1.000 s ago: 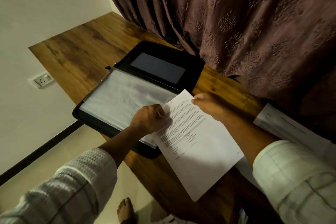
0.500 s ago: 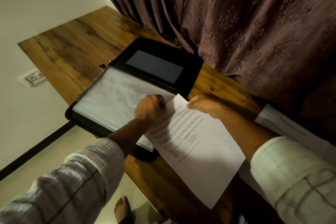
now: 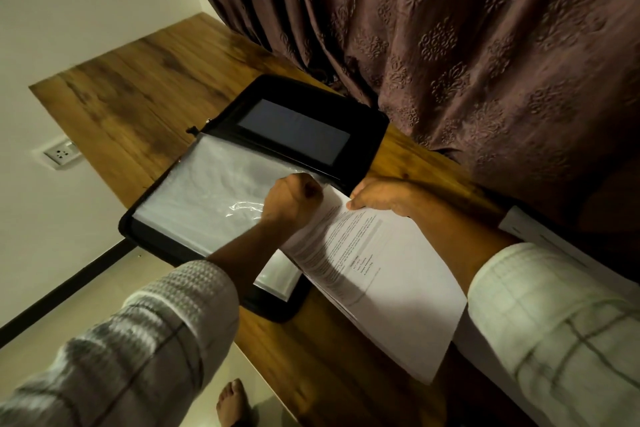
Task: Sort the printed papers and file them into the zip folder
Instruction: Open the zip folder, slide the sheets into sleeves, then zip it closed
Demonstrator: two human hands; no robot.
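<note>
Black and open, the zip folder lies on the wooden surface at left. The fingers of your left hand curl round the edge of its clear sleeve; just right, the fingers of your right hand pinch the top corner of the printed paper.

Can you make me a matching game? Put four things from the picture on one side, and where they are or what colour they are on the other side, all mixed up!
Things
1. folder
2. curtain
3. socket
4. paper

Clues
A. on the white wall
B. white with print, held by the right hand
C. black, lying open on the desk
D. dark brown, hanging in folds

Pairs: 1-C, 2-D, 3-A, 4-B.
</note>
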